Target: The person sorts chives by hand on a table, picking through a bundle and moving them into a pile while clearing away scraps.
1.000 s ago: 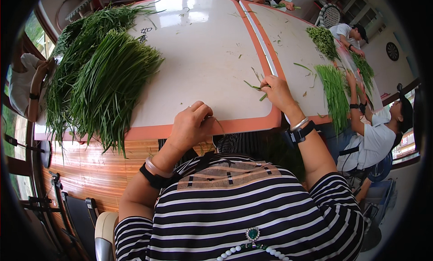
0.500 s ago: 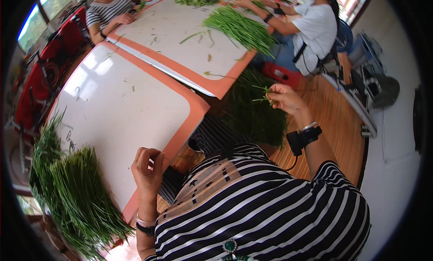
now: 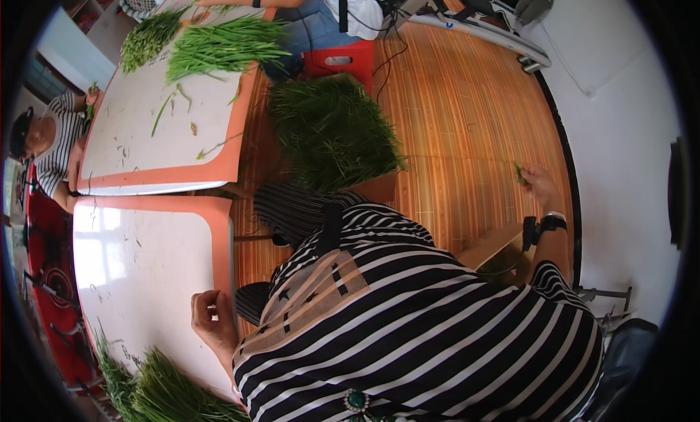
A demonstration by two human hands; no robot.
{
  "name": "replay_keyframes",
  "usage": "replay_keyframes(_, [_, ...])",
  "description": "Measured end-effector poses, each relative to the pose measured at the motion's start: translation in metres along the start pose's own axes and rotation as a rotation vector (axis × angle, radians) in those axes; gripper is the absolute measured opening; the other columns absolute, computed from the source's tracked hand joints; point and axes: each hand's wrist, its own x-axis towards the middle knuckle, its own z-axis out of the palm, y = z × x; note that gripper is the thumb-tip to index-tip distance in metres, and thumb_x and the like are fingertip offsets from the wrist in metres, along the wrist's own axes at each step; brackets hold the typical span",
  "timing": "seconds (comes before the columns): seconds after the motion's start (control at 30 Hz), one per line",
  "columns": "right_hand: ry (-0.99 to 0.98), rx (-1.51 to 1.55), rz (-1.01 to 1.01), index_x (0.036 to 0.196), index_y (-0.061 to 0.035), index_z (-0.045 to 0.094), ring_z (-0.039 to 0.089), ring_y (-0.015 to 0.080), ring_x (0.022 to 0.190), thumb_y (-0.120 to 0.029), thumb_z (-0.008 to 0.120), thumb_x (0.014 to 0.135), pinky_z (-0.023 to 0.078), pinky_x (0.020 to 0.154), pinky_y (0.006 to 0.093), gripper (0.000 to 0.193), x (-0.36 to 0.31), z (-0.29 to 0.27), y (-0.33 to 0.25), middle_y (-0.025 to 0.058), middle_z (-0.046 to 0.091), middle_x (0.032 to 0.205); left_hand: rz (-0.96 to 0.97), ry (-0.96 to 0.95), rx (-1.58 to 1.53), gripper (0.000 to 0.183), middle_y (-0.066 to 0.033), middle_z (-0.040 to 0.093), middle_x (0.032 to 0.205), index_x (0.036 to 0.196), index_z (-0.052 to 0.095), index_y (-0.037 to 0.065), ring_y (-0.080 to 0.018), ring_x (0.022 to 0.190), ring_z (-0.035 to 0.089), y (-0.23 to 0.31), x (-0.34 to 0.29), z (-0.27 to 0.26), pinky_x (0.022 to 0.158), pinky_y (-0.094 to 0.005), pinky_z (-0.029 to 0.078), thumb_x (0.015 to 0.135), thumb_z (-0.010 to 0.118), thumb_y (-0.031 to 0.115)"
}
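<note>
Pinching green stems (image 3: 520, 175), right hand (image 3: 541, 187) over floor (image 3: 467, 116), left hand (image 3: 215, 320) well apart, loosely curled

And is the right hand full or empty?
Not empty: the right hand has a small bit of greens poking out of its pinch.

The right fingers (image 3: 531, 176) hold green stalks (image 3: 519, 175) (above striped floor (image 3: 459, 123)).

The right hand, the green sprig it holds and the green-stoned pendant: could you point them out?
Right hand (image 3: 541, 188): head view, middle of the hand.
Green sprig (image 3: 520, 176): head view, its visible middle.
Green-stoned pendant (image 3: 356, 400): head view, the stone.
</note>
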Motion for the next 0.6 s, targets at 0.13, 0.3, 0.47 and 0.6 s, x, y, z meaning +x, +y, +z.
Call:
replay_keyframes(0.13, [0.109,0.158,0.055,0.09,-0.0031,0.062,0.056,0.0107,0.061,-0.014,0.054,0.1,0.048,0.052,0.0245,0.017,-0.035,-0.065,0.064,0.0035,0.059,0.073,0.026,-0.011,0.028,0.004,-0.0066,0.06,0.08,0.084,0.062,0.001,-0.0161,0.067,0.059,0.003,0.008,-0.002,0.055,-0.0266,0.047,0.085,0.064,-0.003])
replay_keyframes(0.3, [0.428,0.099,0.317,0.093,-0.0043,0.064,0.059,0.0146,0.059,-0.011,0.054,0.099,0.051,0.049,0.0271,0.014,-0.074,-0.137,0.157,0.0037,0.061,0.072,0.077,-0.042,0.078,0.005,-0.0061,0.06,0.079,0.083,0.061,0.001,-0.016,0.067,0.06,0.006,0.015,-0.002,0.055,-0.027,0.047,0.086,0.064,-0.001])
replay_keyframes(0.47, [0.584,-0.971,0.417,0.093,-0.0073,0.066,0.064,0.0187,0.063,-0.017,0.051,0.099,0.054,0.052,0.0313,0.018,-0.042,-0.192,0.235,0.0054,0.065,0.076,0.094,-0.053,0.148,0.003,-0.0072,0.061,0.08,0.084,0.062,0.001,-0.0169,0.068,0.062,0.011,0.016,-0.003,0.054,-0.0274,0.047,0.086,0.065,0.0])
replay_keyframes(0.6, [0.905,-2.051,0.073,0.09,-0.014,0.067,0.069,0.0208,0.08,-0.024,0.048,0.099,0.055,0.059,0.035,0.024,-0.027,-0.241,0.232,0.0074,0.069,0.089,0.076,-0.069,0.029,0.004,-0.0086,0.06,0.08,0.087,0.063,0.0,-0.018,0.068,0.063,-0.009,0.016,-0.005,0.054,-0.0268,0.048,0.085,0.065,-0.003])
